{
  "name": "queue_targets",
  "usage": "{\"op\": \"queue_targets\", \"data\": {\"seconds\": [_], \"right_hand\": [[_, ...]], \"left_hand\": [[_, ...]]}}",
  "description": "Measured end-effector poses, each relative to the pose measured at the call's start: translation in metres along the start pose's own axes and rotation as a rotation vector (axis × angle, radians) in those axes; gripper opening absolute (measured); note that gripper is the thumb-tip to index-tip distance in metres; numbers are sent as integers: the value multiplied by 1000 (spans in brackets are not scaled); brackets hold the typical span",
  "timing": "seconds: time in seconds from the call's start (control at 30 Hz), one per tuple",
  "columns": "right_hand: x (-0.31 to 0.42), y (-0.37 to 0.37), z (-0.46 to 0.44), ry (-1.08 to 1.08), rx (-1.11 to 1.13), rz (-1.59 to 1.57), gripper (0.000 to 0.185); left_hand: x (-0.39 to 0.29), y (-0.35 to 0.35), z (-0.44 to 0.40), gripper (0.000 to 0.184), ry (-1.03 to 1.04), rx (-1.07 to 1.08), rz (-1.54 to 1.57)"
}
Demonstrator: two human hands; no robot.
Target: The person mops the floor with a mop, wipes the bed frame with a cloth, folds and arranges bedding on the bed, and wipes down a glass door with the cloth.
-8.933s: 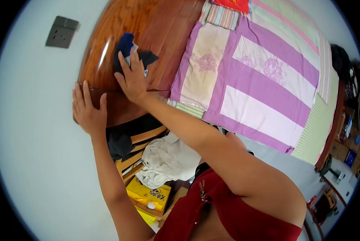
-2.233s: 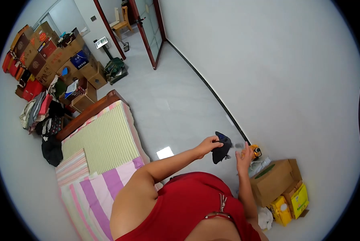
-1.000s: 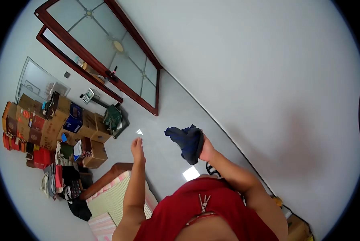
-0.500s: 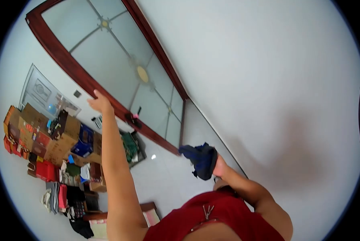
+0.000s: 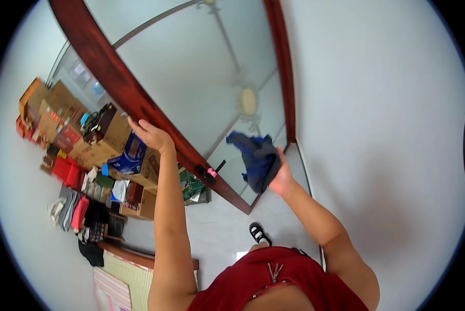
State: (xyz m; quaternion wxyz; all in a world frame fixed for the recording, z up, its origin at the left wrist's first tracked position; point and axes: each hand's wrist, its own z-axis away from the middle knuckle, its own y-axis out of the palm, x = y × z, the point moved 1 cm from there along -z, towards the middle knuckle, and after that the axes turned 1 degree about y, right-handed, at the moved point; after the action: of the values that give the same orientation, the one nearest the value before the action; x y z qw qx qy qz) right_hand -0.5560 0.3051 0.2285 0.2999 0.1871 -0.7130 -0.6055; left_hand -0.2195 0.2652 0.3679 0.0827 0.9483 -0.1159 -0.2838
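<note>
My left hand (image 5: pixel 153 137) is raised beside the dark red wooden edge of the door (image 5: pixel 162 116), with fingers spread and nothing held. Whether it touches the wood I cannot tell. A dark lever handle (image 5: pixel 219 167) with something pink on it sits lower on that edge. In front of the frosted glass, my right hand (image 5: pixel 281 176) holds a crumpled dark grey and blue cloth (image 5: pixel 258 159), which partly covers its fingers.
Cardboard boxes (image 5: pixel 89 153) are stacked on the left, with folded clothes (image 5: pixel 71 210) below them. A bed (image 5: pixel 131 274) lies at the lower left. My sandalled foot (image 5: pixel 259 233) is on the grey floor (image 5: pixel 217 228). A white wall (image 5: pixel 367 129) stands on the right.
The view has shifted from the bed to the door, which now looks closer. My left hand rose to the door edge. The cloth passed to my right hand and has since moved higher in view.
</note>
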Motion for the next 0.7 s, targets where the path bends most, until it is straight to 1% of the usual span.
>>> {"op": "queue_targets", "data": {"seconds": [0.03,0.1,0.17,0.33,0.37,0.4,0.47,0.53,0.57,0.63,0.7], "right_hand": [[-4,4,-34,0,34,5,67],[-8,37,-85,-84,121,176,66],[-17,66,-141,-214,211,274,65],[-59,151,-245,-512,415,481,63],[-67,159,-265,-589,444,578,63],[-73,167,-284,-668,471,673,64],[-90,172,-331,-799,489,859,65],[-107,154,-393,-1232,510,1399,62],[-116,147,-416,-1340,549,1596,62],[-139,118,-457,-1334,579,1991,60],[-154,71,-504,-1245,658,2246,62]], "left_hand": [[28,2,-14,52,-110,15,82],[60,8,-34,55,-299,84,134],[101,20,-52,58,-369,135,293],[199,42,-93,65,-519,337,467],[229,48,-99,68,-534,360,491],[244,52,-109,70,-550,386,514],[263,55,-122,69,-580,416,515],[265,64,-127,68,-612,448,522],[265,71,-132,68,-623,466,530],[260,76,-137,66,-806,421,588],[280,89,-140,65,-686,422,569]]}}
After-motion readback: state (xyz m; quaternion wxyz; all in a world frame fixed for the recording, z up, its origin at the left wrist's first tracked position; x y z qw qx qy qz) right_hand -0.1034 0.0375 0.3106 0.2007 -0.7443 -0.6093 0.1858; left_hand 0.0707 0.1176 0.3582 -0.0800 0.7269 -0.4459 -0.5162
